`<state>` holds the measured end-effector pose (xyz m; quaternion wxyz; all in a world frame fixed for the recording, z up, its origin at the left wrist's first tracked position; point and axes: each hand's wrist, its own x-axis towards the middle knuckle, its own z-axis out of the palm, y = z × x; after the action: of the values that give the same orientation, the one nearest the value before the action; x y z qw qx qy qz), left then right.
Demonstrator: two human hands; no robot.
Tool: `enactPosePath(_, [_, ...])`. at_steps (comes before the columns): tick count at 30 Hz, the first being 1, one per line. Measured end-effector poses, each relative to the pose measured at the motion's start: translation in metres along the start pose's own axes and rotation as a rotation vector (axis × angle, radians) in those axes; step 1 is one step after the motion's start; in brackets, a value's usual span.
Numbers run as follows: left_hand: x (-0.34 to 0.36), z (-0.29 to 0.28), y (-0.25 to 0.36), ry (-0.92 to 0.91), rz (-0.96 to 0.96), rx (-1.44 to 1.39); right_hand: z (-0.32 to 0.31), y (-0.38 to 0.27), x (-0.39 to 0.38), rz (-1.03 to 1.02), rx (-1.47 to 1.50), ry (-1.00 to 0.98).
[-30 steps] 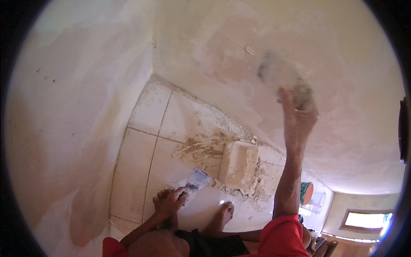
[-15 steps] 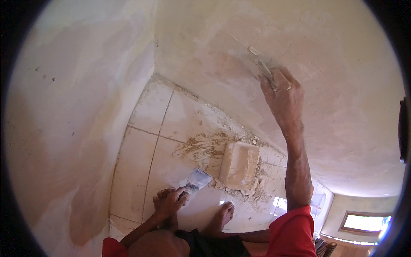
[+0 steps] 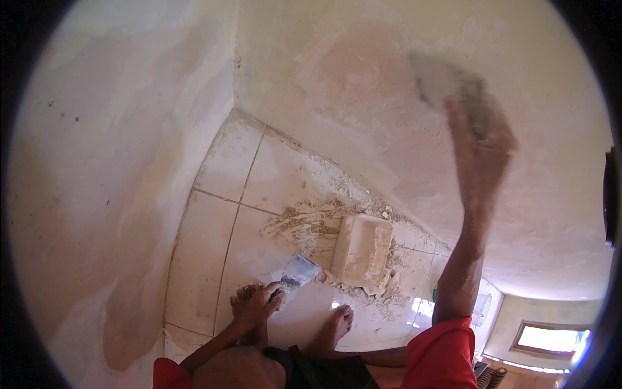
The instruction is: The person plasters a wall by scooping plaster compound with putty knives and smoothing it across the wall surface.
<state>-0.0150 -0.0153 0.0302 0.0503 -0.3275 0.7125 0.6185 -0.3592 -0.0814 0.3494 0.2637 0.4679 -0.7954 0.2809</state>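
Observation:
My right hand [image 3: 487,146] is raised at the wall on the right, closed around a putty knife [image 3: 444,81]. Both are smeared by motion, and the blade is at the patched plaster; whether it touches is unclear. Low down by my foot, my left hand [image 3: 262,303] grips a second putty knife [image 3: 302,268], its wide blade smudged with pale filler and pointing toward the tub. That tub [image 3: 363,249] is rectangular, beige and caked with filler, and sits on the tiled floor.
Filler crumbs and brown smears [image 3: 311,220] lie around the tub on the white tiles [image 3: 249,246]. My bare feet [image 3: 340,324] rest just below it. The left wall [image 3: 129,162] meets the patched right wall [image 3: 376,78] at a corner. A small framed window [image 3: 554,337] shows far right.
My right hand has swept rightward and slightly down along the wall with its putty knife, whose blade now faces more broadly into view. My left hand stays in place.

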Motion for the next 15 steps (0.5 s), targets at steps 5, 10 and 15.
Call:
enactPosePath(5, [-0.003, -0.001, 0.013, 0.059, -0.086, 0.367, 0.044, 0.012, -0.024, -0.273, -0.04, -0.197])
enactPosePath(10, [-0.008, 0.003, 0.011, 0.068, -0.115, 0.443, 0.043, 0.011, 0.0, -0.381, -0.161, -0.111])
enactPosePath(15, [-0.003, -0.005, 0.017, 0.039, -0.074, 0.358, -0.006, -0.003, 0.032, -0.244, -0.145, 0.145])
